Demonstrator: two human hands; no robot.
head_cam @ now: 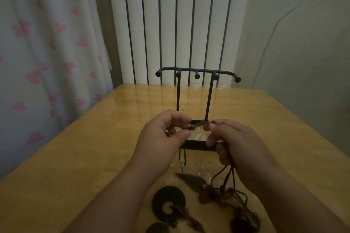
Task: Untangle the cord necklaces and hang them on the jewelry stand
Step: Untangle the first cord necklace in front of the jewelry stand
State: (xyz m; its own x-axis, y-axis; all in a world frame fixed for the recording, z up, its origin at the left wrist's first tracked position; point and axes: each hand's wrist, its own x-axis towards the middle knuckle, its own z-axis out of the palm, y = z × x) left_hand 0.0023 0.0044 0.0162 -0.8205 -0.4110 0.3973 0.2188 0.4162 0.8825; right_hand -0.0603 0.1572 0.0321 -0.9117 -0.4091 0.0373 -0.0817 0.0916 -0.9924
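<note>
At the left hangs a curtain with pink hearts. Above the yellow table the left hand pinches a brown knotted cord — its grip is closed on it. Just behind stands the black jewelry stand. The right hand pinches the same cord from the other side. More cords hang from its curled fingers down to the table, where a dark ring and a metal leaf lie.

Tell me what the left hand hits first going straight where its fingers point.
Probably the fingertips of the right hand: the left hand, pinching the knotted brown cord, points across at them, seemingly at equal depth.
</note>
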